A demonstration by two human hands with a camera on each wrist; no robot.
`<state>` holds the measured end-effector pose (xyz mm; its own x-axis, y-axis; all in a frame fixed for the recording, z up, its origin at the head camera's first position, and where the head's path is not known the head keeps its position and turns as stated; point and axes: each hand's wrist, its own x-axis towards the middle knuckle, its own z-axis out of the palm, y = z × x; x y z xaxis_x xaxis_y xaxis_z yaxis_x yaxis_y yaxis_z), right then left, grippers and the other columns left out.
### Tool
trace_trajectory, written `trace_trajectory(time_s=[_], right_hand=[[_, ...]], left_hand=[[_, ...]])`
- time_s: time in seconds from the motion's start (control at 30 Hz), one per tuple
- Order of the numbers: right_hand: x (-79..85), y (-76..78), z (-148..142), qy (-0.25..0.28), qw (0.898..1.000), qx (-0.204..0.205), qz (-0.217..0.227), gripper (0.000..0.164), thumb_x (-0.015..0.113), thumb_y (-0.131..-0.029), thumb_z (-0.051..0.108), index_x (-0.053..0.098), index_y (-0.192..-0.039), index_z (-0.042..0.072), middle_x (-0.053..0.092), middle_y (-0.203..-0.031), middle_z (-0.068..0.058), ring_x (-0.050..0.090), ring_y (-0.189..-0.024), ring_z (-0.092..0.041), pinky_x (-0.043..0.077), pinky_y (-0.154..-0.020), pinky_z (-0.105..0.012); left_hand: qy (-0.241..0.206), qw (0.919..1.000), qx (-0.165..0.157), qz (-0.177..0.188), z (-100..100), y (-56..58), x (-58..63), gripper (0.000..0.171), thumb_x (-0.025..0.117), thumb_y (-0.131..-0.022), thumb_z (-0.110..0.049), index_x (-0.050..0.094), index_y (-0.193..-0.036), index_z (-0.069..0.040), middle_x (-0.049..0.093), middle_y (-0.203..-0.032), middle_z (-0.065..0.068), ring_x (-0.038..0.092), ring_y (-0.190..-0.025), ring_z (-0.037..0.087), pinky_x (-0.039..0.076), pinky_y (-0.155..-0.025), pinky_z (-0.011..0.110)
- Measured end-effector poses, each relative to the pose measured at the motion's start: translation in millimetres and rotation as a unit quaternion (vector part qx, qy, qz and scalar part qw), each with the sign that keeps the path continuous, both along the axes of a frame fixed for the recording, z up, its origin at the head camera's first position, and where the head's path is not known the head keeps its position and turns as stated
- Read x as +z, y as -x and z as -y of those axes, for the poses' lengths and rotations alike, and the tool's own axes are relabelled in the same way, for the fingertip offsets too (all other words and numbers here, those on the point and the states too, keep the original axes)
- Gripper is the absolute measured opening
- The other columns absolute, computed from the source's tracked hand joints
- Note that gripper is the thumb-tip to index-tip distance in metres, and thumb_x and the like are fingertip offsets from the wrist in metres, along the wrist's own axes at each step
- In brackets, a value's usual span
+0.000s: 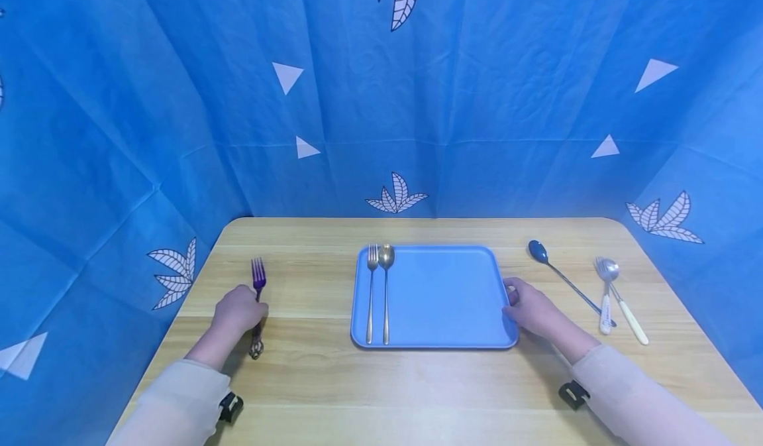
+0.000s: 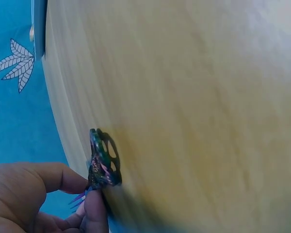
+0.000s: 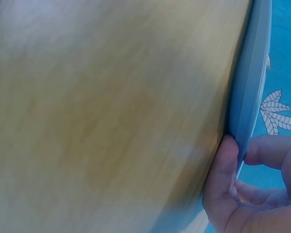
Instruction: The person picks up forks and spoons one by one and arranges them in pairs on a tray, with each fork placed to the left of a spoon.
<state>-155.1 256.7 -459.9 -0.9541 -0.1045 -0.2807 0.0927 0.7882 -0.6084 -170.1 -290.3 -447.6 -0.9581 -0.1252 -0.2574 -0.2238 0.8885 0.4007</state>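
Note:
On the left of the table, my left hand [image 1: 238,308] pinches a purple fork [image 1: 258,275] by its handle, tines pointing away. In the left wrist view the fork's ornate openwork handle end [image 2: 103,160] sticks out past the thumb and finger. My right hand [image 1: 532,307] holds the right rim of a blue tray [image 1: 447,293]; the right wrist view shows thumb and finger [image 3: 264,149] on either side of that rim. Inside the tray's left part, a gold fork [image 1: 370,297] and a gold spoon [image 1: 386,300] lie side by side, heads away from me.
Right of the tray lies a dark long-handled spoon [image 1: 538,252], slanted. Farther right, a white-handled fork [image 1: 605,310] and a spoon with a pale handle [image 1: 633,322] overlap at their heads. A blue patterned cloth [image 1: 369,88] hangs behind and beside the wooden table [image 1: 369,393].

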Motion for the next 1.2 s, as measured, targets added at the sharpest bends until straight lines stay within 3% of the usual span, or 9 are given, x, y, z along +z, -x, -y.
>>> trace_trajectory(time_s=[0.3, 0.73, 1.2], right_hand=[[0.3, -0.8, 0.8, -0.002, 1.0, 0.0, -0.003, 0.061, 0.063, -0.09, 0.001, 0.036, -0.141, -0.014, 0.065, -0.104, -0.022, 0.064, -0.094, -0.033, 0.055, -0.081, -0.047], [3.3, -1.0, 2.3, 0.005, 1.0, -0.004, -0.001, 0.061, 0.064, -0.089, 0.0, 0.036, -0.142, -0.014, 0.065, -0.101, -0.019, 0.064, -0.088, -0.027, 0.055, -0.075, -0.041], [3.7, -0.6, 1.8, 0.003, 1.0, -0.005, 0.003, 0.062, 0.064, -0.089, 0.001, 0.035, -0.142, -0.014, 0.064, -0.105, -0.022, 0.064, -0.091, -0.03, 0.056, -0.076, -0.041]], left_hand=[[-0.007, 1.0, -0.005, 0.005, -4.8, -1.6, -4.2, 0.021, 0.058, -0.085, -0.011, 0.048, -0.068, -0.007, 0.049, -0.063, 0.008, 0.049, -0.055, 0.022, 0.04, -0.049, 0.032], [-0.018, 0.9998, -0.011, 0.0, -17.7, -2.2, -0.3, 0.032, 0.062, -0.086, -0.013, 0.044, -0.059, -0.013, 0.044, -0.056, 0.0, 0.044, -0.05, 0.017, 0.037, -0.048, 0.031], [-0.026, 0.9995, -0.017, -0.002, -35.6, -3.1, 4.1, 0.023, 0.063, -0.085, -0.012, 0.046, -0.069, -0.01, 0.048, -0.066, 0.005, 0.047, -0.056, 0.019, 0.039, -0.051, 0.031]])
